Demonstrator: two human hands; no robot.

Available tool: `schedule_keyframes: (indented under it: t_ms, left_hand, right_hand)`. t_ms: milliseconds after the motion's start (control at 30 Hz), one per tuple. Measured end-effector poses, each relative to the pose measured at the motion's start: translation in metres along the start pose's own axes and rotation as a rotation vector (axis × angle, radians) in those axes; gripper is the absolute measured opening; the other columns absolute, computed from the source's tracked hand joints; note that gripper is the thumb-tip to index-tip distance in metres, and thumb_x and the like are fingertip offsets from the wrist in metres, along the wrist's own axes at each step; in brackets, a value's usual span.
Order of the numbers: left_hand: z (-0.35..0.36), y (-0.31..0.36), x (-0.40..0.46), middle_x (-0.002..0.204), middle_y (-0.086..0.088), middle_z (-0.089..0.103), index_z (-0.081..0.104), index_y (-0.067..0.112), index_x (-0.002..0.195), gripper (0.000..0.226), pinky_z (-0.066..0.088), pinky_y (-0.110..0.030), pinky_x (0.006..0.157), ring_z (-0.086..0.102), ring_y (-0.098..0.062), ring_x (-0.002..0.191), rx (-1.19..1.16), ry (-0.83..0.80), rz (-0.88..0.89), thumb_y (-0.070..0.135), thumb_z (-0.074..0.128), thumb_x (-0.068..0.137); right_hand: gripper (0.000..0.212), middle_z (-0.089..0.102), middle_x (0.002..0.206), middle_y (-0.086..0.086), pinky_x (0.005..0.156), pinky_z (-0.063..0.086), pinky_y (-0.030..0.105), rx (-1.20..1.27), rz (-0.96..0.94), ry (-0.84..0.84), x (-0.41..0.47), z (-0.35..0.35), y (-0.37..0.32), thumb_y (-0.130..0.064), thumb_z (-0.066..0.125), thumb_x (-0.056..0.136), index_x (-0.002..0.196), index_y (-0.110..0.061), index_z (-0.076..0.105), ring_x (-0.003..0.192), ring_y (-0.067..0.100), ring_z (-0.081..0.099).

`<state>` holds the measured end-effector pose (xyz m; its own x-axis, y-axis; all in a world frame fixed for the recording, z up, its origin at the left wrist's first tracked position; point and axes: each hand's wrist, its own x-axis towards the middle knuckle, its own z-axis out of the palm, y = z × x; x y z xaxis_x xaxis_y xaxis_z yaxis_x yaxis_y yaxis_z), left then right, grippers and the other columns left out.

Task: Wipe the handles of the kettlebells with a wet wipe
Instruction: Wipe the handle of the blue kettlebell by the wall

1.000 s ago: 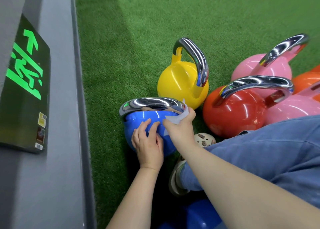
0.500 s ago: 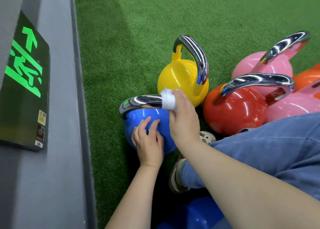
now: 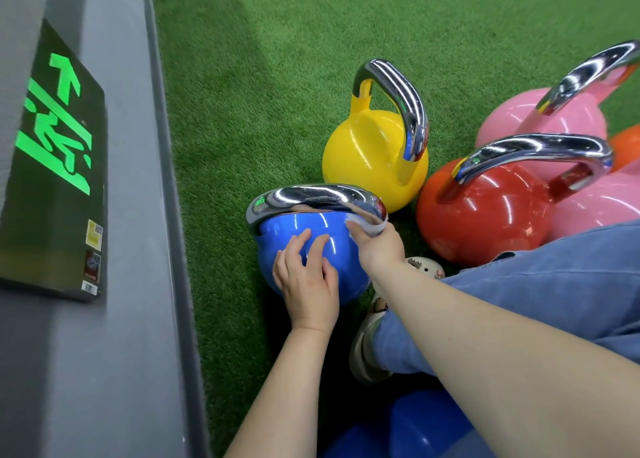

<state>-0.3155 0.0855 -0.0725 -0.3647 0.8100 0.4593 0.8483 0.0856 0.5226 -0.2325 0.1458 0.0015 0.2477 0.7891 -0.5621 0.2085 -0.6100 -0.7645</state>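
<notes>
The blue kettlebell (image 3: 311,250) stands on the green turf (image 3: 277,59) near its left edge, just beside the grey wall base (image 3: 166,215); the left hand (image 3: 306,281) rests on the ball with loosely spread fingers, gripping nothing. The right hand (image 3: 379,246) pinches a white wet wipe (image 3: 367,225) against the right end of the chrome handle (image 3: 311,198) — yellow (image 3: 367,156), red (image 3: 485,212) and pink (image 3: 540,122) kettlebells cluster close by to the right.

Green turf (image 3: 277,59), grey wall (image 3: 114,353) w/ exit sign (image 3: 55,160) (lit green), shoe (image 3: 367,353).
</notes>
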Motion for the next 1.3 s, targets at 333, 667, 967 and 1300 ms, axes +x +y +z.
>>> schedule_keyframes:
  t_ms: [333, 667, 967, 1300]
  left_hand:
    - [0.002, -0.002, -0.001, 0.124, -0.002, 0.045, 0.050, 0.028, 0.111, 0.036, 0.030, -0.041, 0.098, 0.044, -0.027, 0.107, -0.014, 0.022, 0.027, 0.016, 0.045, 0.078]
    - [0.001, -0.001, 0.000, 0.124, 0.001, 0.041, 0.049, 0.028, 0.112, 0.035, 0.030, -0.041, 0.098, 0.042, -0.027, 0.107, -0.026, 0.015, 0.029, 0.017, 0.045, 0.078]
    - [0.000, -0.001, -0.001, 0.125, 0.000, 0.041, 0.048, 0.028, 0.112, 0.036, 0.027, -0.039, 0.099, 0.040, -0.027, 0.110, -0.006, 0.007, 0.018, 0.018, 0.043, 0.079]
    - [0.002, 0.000, -0.001, 0.121, -0.008, 0.052, 0.050, 0.027, 0.112, 0.036, 0.030, -0.041, 0.098, 0.041, -0.027, 0.109, 0.002, 0.022, 0.023, 0.015, 0.045, 0.078]
  right_hand:
    - [0.010, 0.057, 0.070, -0.002, 0.068, 0.040, 0.024, 0.210, 0.172, 0.122, -0.008, 0.000, 0.012, -0.024, 0.067, 0.085, 0.083, -0.015, 0.063, 0.069, 0.015, 0.049]
    - [0.013, 0.058, 0.078, -0.002, 0.076, 0.042, 0.027, 0.171, 0.086, 0.072, -0.012, -0.001, 0.011, -0.029, 0.066, 0.084, 0.091, -0.023, 0.057, 0.081, 0.019, 0.054]
    - [0.004, 0.055, 0.065, -0.009, 0.069, 0.039, 0.024, 0.043, 0.056, 0.134, -0.010, -0.006, 0.003, -0.022, 0.065, 0.084, 0.086, -0.018, 0.065, 0.069, 0.013, 0.054]
    - [0.024, 0.062, 0.105, 0.015, 0.081, 0.038, 0.028, -0.071, 0.125, 0.201, -0.004, -0.007, 0.006, -0.016, 0.052, 0.093, 0.108, -0.001, 0.062, 0.105, 0.028, 0.056]
